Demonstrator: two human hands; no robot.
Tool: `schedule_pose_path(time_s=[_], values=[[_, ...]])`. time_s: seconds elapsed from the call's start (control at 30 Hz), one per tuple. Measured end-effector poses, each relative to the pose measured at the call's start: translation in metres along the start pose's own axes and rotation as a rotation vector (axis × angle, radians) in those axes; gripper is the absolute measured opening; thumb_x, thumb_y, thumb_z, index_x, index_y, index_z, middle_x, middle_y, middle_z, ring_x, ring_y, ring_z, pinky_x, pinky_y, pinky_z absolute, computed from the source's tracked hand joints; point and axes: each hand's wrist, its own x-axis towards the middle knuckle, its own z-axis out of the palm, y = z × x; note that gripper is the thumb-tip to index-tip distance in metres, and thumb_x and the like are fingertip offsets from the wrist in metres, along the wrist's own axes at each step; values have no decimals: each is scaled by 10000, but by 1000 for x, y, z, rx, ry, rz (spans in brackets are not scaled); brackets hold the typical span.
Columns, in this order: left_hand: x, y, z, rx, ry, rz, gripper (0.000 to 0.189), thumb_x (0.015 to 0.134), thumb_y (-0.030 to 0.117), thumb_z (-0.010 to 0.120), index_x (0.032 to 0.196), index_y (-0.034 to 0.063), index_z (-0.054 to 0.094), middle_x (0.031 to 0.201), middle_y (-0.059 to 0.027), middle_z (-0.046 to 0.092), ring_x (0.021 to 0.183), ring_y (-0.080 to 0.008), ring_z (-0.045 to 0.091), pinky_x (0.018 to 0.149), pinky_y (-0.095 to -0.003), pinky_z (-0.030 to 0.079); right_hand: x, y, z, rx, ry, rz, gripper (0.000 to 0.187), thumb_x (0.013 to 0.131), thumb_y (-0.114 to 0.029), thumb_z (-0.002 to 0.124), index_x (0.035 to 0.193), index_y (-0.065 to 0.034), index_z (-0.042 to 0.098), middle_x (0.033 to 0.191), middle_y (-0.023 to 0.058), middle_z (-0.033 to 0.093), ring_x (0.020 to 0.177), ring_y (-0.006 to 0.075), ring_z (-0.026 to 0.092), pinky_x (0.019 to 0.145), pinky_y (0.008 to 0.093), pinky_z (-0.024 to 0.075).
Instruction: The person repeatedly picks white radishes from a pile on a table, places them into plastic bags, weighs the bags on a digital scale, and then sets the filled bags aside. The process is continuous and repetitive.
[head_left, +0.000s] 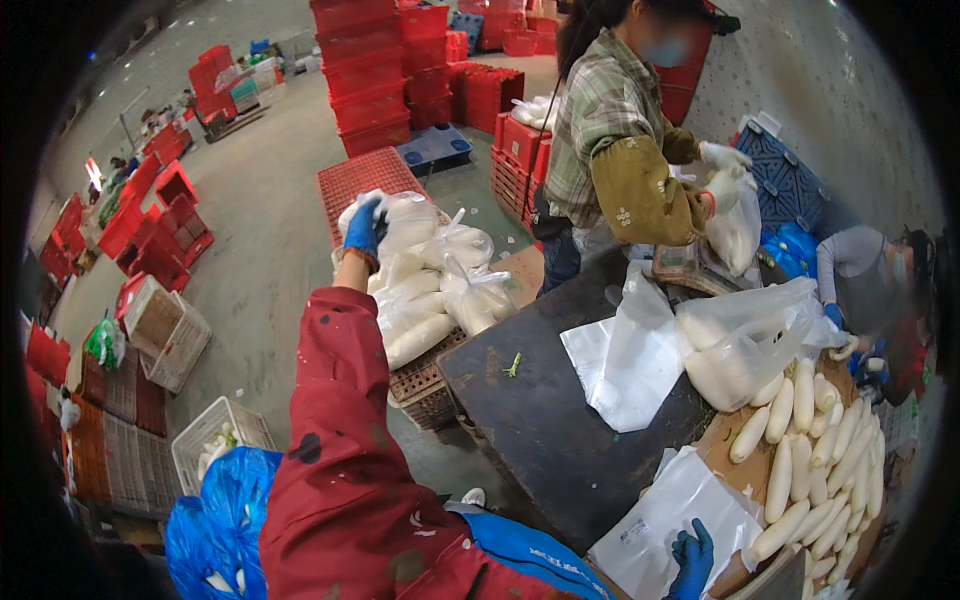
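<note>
My left hand (365, 231), in a blue glove with the arm stretched out, rests on a clear bag of white radishes (409, 225) on top of a pile of such bags; whether its fingers grip the plastic is unclear. The pile lies over red and brown plastic crates (424, 375). At the lower right, my right hand (691, 559), also blue-gloved, is held with fingers apart over a stack of flat plastic bags (667, 517). Loose white radishes (780, 480) lie heaped to its right. A partly filled bag (739, 367) and an empty-looking bag (630, 367) lie on the dark tabletop (540, 405).
A co-worker (615, 150) in white gloves handles a bag of radishes (735, 225) across the table. Another person (862, 262) bends at the right. Red crates (367, 82) stand stacked behind. Blue bags (217, 525) and a white crate (225, 427) stand at the lower left.
</note>
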Motion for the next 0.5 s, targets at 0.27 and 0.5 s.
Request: schedule_pose_path(time_s=[0.27,0.5], values=[[20,-89,2,242,-332,-301,442,776,-110,551,1192,37,570,1235,-107,566,1086,-235,562,887,-329,486,32,65,24,-551,202,-195,707,658,-155,786,1290,-37,492,1232,116,529,1129,263,498,958,381,405],[-145,-158,128,209,-990,-377,402,878,-37,469,1278,0,491,1280,-109,536,1084,-196,555,939,-319,451,68,120,19,-721,393,-154,337,805,-338,657,792,-2,668,793,192,630,739,328,595,679,392,451]])
